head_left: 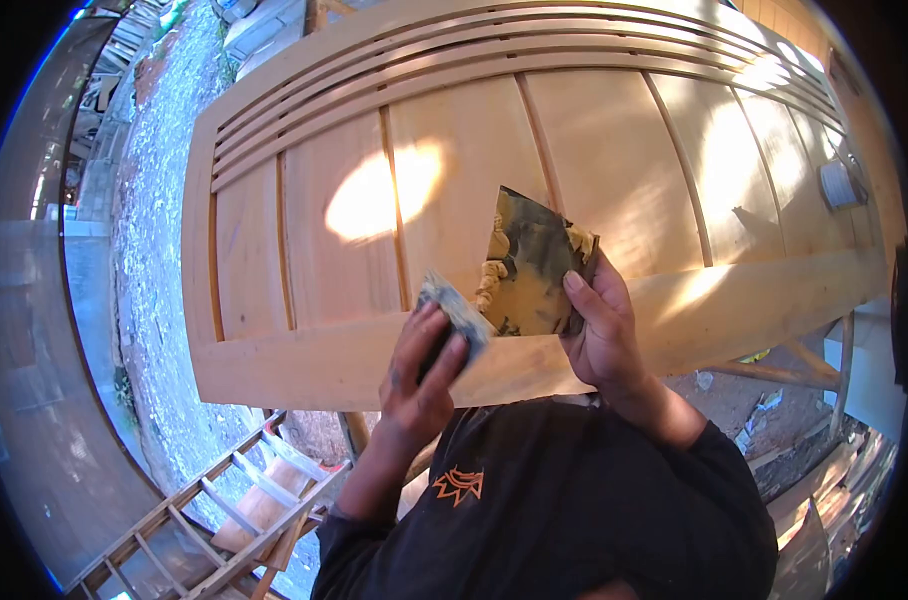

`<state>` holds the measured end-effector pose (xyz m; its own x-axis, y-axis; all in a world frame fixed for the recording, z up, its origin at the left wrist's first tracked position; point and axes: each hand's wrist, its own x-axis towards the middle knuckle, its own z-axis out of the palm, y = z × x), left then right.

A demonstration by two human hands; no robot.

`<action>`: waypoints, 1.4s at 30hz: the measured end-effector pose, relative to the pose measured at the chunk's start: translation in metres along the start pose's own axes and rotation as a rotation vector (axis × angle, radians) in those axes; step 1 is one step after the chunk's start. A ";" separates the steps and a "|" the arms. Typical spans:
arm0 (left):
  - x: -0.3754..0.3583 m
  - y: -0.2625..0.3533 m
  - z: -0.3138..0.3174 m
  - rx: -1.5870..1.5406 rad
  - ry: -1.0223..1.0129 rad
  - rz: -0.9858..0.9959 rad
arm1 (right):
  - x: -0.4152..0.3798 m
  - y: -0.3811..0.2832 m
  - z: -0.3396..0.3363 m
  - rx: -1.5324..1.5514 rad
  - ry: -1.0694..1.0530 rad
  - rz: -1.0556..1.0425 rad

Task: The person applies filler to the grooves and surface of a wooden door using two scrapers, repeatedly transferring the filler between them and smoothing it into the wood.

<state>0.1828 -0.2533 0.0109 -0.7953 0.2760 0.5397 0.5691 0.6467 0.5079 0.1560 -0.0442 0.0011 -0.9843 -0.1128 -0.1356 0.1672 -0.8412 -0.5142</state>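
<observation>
A scraper (459,318) and a dark board (539,270) — over a big wood panel (454,130).
The left hand (411,385) holds the scraper in its fingers, mid-frame — the right hand's fingers (587,292) pinch the board just beside it, tan paste (488,285) on top.

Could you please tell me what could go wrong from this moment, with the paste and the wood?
Tan paste is heaped along the edge of the dark sheet in the right hand, which is held over the wooden panel; a lump might drop onto the wood. The grey tool in the left hand is close to that edge and may knock some off. The bright sun patch could make smears hard to see there.
</observation>
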 end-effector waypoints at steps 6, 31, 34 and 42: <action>0.011 -0.041 -0.039 -0.505 0.049 -0.708 | 0.002 -0.015 -0.005 -0.074 -0.103 0.123; 0.069 0.010 -0.065 0.127 -0.403 -0.101 | 0.000 -0.003 -0.023 -0.654 -0.141 0.026; 0.061 0.017 -0.055 0.128 -0.510 -0.006 | 0.001 0.003 -0.022 -0.720 -0.138 0.010; 0.063 0.007 -0.048 0.144 -0.682 -0.052 | 0.001 0.006 -0.017 -0.769 -0.128 -0.018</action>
<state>0.1467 -0.2652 0.0809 -0.8011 0.5965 -0.0487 0.5310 0.7459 0.4022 0.1569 -0.0406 -0.0164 -0.9782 -0.2023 -0.0471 0.0973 -0.2461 -0.9644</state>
